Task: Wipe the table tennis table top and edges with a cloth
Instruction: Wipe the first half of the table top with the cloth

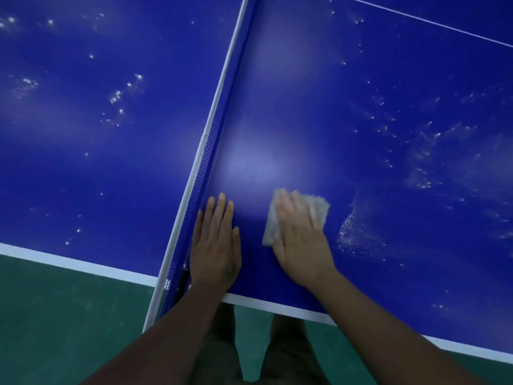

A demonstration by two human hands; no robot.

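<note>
Blue table top (388, 79) lies under both our hands beside the net (211, 140). Our right hand (299, 240) presses flat on the pale cloth (319, 207), fingers straight. Our left hand (215, 245) rests flat and empty against the net.

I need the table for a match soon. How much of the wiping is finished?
Looks done: the strip of table beside the net, right of it, shows no specks. In hand: the right hand presses the cloth flat at that strip's edge; the left hand rests flat by the net. Left: the white specks right of the cloth, the speckled half across the net, and probably the white edge.
</note>
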